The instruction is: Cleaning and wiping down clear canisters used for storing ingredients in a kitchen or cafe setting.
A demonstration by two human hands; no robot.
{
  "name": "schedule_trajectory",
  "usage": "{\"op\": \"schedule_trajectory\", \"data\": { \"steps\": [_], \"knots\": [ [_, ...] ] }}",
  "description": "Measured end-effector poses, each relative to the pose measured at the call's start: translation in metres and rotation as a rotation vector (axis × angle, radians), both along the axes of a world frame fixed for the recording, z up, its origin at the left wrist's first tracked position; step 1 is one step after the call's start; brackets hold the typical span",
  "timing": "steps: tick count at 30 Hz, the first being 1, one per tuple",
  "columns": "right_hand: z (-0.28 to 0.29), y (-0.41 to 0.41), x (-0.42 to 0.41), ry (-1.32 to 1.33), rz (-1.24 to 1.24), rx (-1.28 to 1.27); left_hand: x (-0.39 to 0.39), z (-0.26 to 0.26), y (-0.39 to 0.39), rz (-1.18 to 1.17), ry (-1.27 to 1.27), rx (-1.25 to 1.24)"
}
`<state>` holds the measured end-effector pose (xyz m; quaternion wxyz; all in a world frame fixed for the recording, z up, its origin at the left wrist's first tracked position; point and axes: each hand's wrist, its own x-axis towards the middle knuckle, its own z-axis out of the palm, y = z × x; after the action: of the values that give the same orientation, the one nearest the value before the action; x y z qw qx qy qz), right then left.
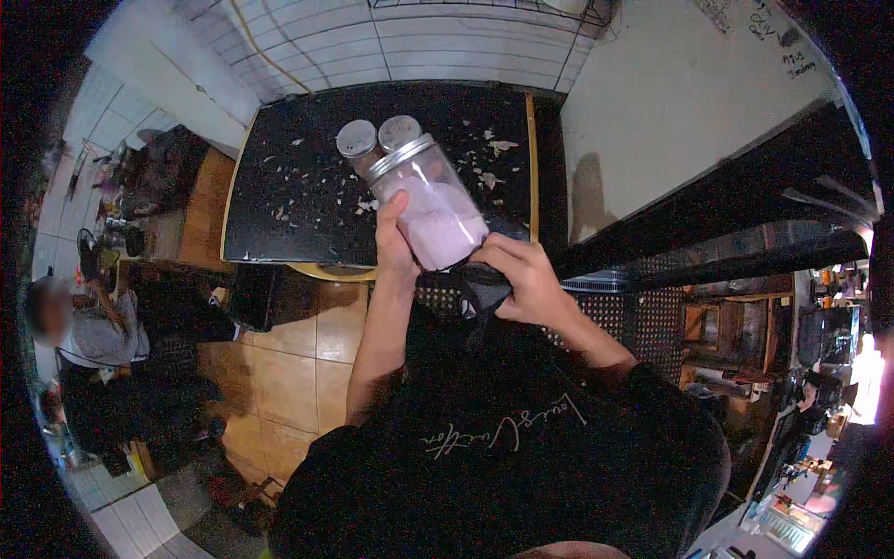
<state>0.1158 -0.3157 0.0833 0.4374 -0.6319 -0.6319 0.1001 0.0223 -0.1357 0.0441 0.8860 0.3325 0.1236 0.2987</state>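
A clear jar (440,216) with a silver screw lid is tilted in front of me, partly filled with a pale pinkish substance. My left hand (394,234) grips its side, the thumb lying along the wall. Near the jar's base, my right hand (520,272) holds a dark cloth (487,288) bunched in its fingers; whether the cloth touches the jar is hard to tell. Behind the held jar stand a jar with a metal lid (357,138) and another lidded jar (399,132), their bodies partly hidden.
The black tabletop (300,189) carries scattered pale flakes (499,147). A white tiled wall (447,49) rises behind it, and a pale panel (670,105) stands on the right. At far left a person (105,328) is visible beside a cluttered counter. Tan floor tiles (300,377) show below.
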Motion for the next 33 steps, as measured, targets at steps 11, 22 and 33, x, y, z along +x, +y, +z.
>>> {"op": "schedule_trajectory", "data": {
  "steps": [11, 22, 33],
  "knots": [
    [0.011, 0.028, 0.022, 0.084, -0.172, 0.236, -0.002, -0.004, -0.020, -0.004, 0.132, -0.067],
    [0.011, 0.040, 0.029, 0.030, -0.193, 0.182, -0.006, -0.048, -0.026, -0.227, -0.214, -0.298],
    [0.018, 0.024, 0.029, -0.098, -0.245, 0.240, -0.001, -0.019, -0.036, -0.169, 0.094, 0.040]
  ]
}}
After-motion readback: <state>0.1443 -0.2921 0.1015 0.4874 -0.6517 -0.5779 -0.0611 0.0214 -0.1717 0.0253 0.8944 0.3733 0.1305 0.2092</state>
